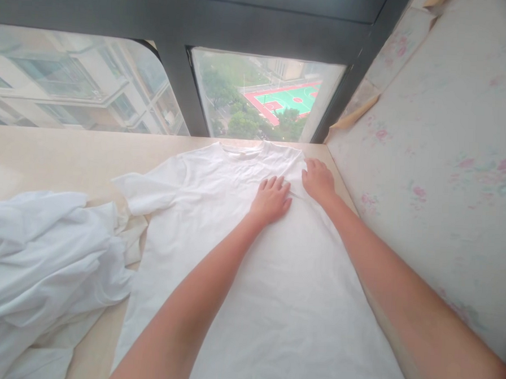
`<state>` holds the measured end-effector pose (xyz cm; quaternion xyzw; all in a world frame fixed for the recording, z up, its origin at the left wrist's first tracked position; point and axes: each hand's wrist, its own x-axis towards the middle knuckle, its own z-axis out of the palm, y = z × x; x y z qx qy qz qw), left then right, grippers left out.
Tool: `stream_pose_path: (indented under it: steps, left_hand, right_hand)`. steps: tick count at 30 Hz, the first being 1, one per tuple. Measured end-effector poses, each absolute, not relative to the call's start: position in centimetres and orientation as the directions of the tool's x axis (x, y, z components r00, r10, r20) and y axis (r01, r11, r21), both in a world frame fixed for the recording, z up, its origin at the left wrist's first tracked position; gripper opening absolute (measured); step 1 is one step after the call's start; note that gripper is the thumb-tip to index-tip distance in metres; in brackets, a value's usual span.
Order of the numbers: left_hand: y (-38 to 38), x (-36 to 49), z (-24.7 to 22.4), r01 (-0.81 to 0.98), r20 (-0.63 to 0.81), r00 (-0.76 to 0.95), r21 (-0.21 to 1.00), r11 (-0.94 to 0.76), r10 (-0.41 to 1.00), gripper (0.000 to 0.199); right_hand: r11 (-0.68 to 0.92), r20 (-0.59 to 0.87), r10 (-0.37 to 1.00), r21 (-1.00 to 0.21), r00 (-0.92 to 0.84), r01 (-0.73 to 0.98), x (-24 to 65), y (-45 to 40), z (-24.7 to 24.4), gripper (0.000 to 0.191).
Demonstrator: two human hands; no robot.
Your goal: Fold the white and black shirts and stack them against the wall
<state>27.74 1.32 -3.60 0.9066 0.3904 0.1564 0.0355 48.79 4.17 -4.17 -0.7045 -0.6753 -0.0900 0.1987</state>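
Observation:
A white T-shirt lies spread out on the sill, its neckline toward the window and one sleeve stretched out to the left. My left hand rests flat on the upper chest of the shirt, fingers spread a little and holding nothing. At the shirt's right shoulder, my right hand has its fingers bent round the fabric edge. The right sleeve is not visible; my right hand and forearm cover part of that side.
Crumpled white clothes are heaped on the beige sill at the left. A dark window frame borders the far edge. On the right rises a wall with flowered paper, peeling near the window corner.

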Motion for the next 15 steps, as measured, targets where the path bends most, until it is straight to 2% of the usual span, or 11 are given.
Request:
stream_pose_path:
  steps: [5,10,15]
  left_hand:
    - [1.3,27.7,-4.1,0.692,0.254,0.644,0.207,-0.691,0.722,0.048]
    - [1.2,27.7,-4.0,0.704,0.271,0.613,0.239,-0.669,0.742,0.046]
    - [1.1,27.7,-3.8,0.707,0.279,0.597,0.262,-0.657,0.753,0.043]
  right_hand:
    - [-0.253,0.241,0.936,-0.049,0.257,0.966,49.3,5.0,-4.5,0.041]
    - [-0.237,0.214,0.948,-0.021,0.236,0.971,51.6,5.0,-4.8,0.038]
    - [-0.280,0.258,0.928,0.004,0.270,0.960,53.4,4.3,-4.8,0.038]
